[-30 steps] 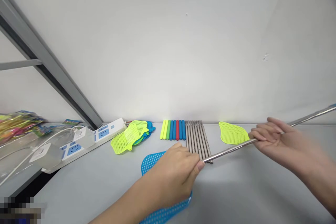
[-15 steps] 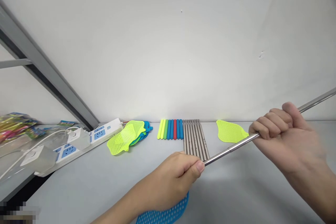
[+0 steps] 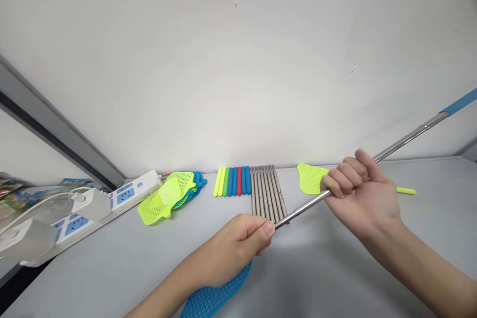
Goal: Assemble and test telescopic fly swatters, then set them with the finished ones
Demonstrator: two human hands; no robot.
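Note:
A fly swatter with a telescopic metal rod [image 3: 406, 140] slants across the view, held by both my hands above the table. Its blue perforated head [image 3: 219, 295] hangs at the lower middle, partly behind my left hand [image 3: 238, 246], which is closed round the head end of the rod. My right hand [image 3: 357, 194] wraps the rod farther up, palm side toward me. Beyond it, a blue grip [image 3: 460, 103] runs out at the right edge. Behind my right hand lies a yellow-green swatter head [image 3: 311, 179], and a yellow-green handle end [image 3: 406, 191] shows past the wrist.
Several coloured handle grips [image 3: 234, 182] lie side by side next to a row of metal rods [image 3: 267, 191]. Yellow-green and blue swatter heads [image 3: 167, 196] are piled to their left. A white power strip [image 3: 108, 208] with plugs lies at the left, by a grey frame post.
The view has turned to the right. My right hand is closer to my left along the rod, and the swatter's blue grip has come into view at the right.

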